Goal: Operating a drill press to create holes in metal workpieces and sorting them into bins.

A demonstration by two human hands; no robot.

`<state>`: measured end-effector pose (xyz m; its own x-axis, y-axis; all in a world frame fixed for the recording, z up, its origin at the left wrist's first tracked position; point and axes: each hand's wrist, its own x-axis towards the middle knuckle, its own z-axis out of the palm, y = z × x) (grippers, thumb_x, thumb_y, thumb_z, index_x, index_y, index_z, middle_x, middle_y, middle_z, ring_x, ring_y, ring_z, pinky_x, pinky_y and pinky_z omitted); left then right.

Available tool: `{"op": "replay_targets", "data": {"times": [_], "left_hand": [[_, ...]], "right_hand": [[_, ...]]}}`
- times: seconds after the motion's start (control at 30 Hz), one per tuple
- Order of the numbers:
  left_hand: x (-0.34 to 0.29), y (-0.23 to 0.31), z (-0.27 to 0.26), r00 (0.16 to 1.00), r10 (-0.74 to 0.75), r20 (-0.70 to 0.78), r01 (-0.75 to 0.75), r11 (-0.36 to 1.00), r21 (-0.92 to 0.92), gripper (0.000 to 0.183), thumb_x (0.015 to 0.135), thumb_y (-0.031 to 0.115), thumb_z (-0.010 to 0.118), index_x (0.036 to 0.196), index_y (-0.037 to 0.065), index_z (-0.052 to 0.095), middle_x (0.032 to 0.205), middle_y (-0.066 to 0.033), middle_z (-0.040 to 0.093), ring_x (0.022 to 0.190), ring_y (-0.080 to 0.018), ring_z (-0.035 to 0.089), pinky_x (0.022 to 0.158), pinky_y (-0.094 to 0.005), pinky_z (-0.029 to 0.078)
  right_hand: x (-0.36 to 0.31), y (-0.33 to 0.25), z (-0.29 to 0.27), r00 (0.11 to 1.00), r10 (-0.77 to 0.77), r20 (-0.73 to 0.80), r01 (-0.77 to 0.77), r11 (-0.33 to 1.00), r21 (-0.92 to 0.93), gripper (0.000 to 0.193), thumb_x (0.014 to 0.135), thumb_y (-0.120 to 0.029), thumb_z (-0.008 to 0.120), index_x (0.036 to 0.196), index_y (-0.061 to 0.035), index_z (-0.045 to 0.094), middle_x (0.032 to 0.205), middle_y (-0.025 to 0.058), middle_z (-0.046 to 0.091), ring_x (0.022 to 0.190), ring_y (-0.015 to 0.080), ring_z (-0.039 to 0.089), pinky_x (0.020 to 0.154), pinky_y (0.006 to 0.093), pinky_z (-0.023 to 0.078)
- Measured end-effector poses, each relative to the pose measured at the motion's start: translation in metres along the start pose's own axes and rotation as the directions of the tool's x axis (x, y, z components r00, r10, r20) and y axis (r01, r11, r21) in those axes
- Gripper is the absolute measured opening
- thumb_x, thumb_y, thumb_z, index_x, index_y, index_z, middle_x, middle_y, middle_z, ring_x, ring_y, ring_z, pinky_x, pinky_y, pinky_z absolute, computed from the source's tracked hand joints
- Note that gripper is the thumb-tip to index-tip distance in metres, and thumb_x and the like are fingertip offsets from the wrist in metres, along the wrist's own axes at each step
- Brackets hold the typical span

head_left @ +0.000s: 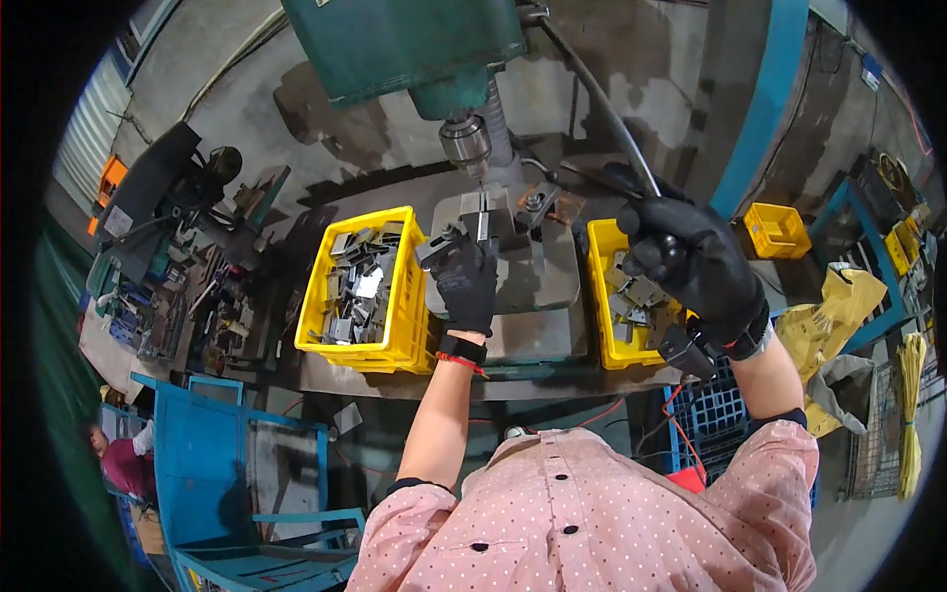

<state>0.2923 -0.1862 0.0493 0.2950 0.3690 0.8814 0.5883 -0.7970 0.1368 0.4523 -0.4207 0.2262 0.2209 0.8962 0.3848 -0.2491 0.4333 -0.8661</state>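
A green drill press (414,44) stands in front of me, its silver chuck (466,146) and thin bit pointing down at a small metal piece (482,225) on the press table (538,286). My left hand (467,286), in a black glove, is closed at that piece, its fingertips against the near end; a grey metal block (437,247) shows beside the fingers. How much the fingers wrap round is partly hidden. My right hand (700,261), also gloved in black, is raised on the right, wrapped round the press's feed lever (631,143) near a dark ball knob.
Yellow crates with metal parts flank the press table, one left (370,353) and one right (614,350). Another machine (187,197) stands far left, near a blue metal frame (202,464). A smaller yellow crate (776,231) sits farther right. A person (128,464) is at the far left edge.
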Motion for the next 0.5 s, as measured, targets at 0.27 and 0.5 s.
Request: {"op": "replay_targets", "data": {"times": [0.27, 0.5], "left_hand": [[0.008, 0.007, -0.01, 0.98, -0.1, 0.172, 0.11, 0.992, -0.055, 0.016, 0.082, 0.019, 0.061, 0.074, 0.006, 0.062, 0.069, -0.0114, 0.06, 0.066, -0.0304, 0.059, 0.061, -0.0379, 0.046], [-0.002, -0.006, -0.001, 0.995, -0.039, 0.093, 0.039, 0.999, 0.007, 0.015, 0.082, 0.021, 0.061, 0.075, 0.007, 0.062, 0.067, -0.0113, 0.059, 0.063, -0.0307, 0.058, 0.057, -0.0394, 0.045]], "right_hand": [[0.001, -0.004, 0.001, 0.995, 0.056, -0.079, -0.068, 0.986, -0.156, 0.04, 0.089, -0.018, 0.051, 0.123, 0.0024, 0.049, 0.092, 0.0067, 0.062, 0.071, 0.01, 0.059, 0.067, 0.023, 0.048], [0.002, -0.002, 0.0, 0.994, 0.06, -0.091, -0.074, 0.986, -0.149, 0.036, 0.089, -0.018, 0.051, 0.118, 0.0026, 0.052, 0.091, 0.0064, 0.062, 0.071, 0.0099, 0.06, 0.065, 0.022, 0.048]]}}
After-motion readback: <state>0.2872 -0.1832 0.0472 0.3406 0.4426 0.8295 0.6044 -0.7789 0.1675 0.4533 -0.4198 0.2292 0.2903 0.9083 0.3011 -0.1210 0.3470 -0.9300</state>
